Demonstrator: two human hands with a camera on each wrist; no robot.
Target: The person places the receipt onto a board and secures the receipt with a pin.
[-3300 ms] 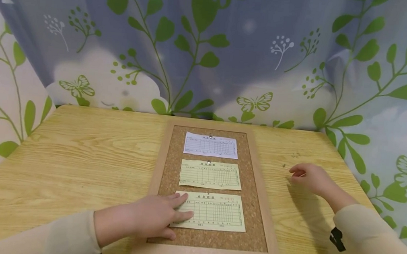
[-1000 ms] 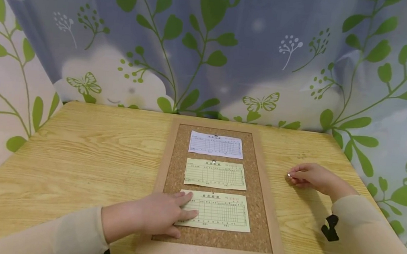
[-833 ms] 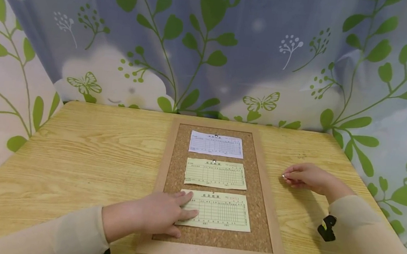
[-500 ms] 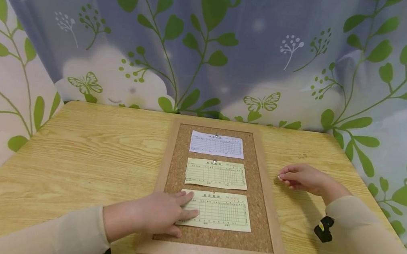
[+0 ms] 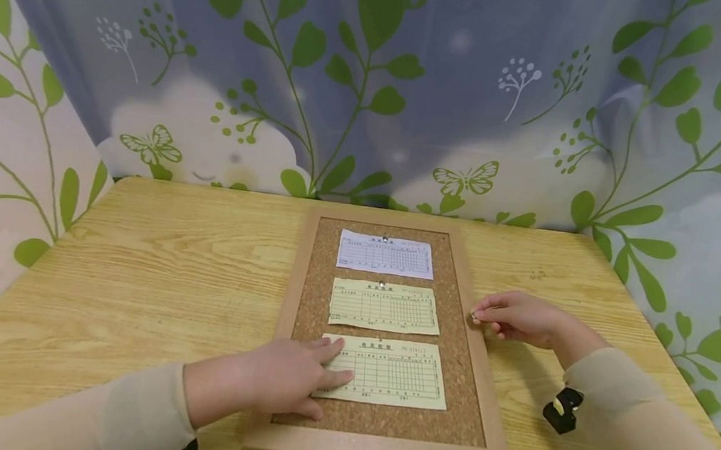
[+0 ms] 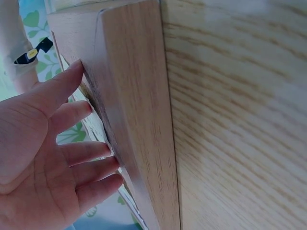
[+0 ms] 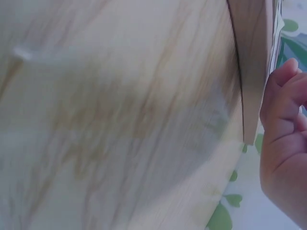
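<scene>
A wood-framed cork board (image 5: 376,449) lies on the table, bearing a lilac receipt slip (image 5: 386,256) and two yellow ones. Silver thumbtacks sit at the top edges of the lilac slip and the middle yellow slip (image 5: 385,309). My left hand (image 5: 286,376) rests with spread, fairly straight fingers on the left part of the lowest yellow slip (image 5: 399,375); a tiny mark shows at that slip's top edge, too small to tell. Between thumb and forefinger, my right hand (image 5: 520,317) pinches a small silver thumbtack (image 5: 473,316) by the board's right edge; the right wrist view hides the tack.
Wood-grain table (image 5: 171,258) extends on both sides of the board. Several tiny items (image 5: 537,275) lie near the back right, too small to make out. A leaf-patterned curtain (image 5: 447,118) stands behind and at the sides.
My right hand picked up a thumbtack from the table on the right and has moved left with it to the board's edge. My left hand stays on the lowest slip.
</scene>
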